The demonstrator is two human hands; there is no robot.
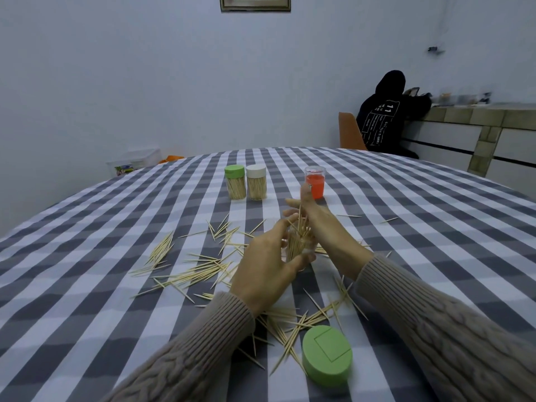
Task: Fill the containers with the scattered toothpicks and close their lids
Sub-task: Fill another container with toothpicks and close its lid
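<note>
My left hand (265,268) grips a clear container (296,248) standing mid-table, partly filled with upright toothpicks. My right hand (314,217) is at the container's mouth, fingers pinching a few toothpicks that stick out of it. Many loose toothpicks (191,274) lie scattered on the checked tablecloth to the left and in front of me. A loose green lid (327,355) lies near the front edge. Farther back stand a full container with a green lid (235,182), a full one with a white lid (256,182), and an open container with a red lid inside (315,182).
The round table (87,285) has a grey-and-white checked cloth. A person in a black hoodie (385,117) sits on an orange chair (349,132) at a counter at the back right. A plastic box (135,163) rests beyond the table's far left edge.
</note>
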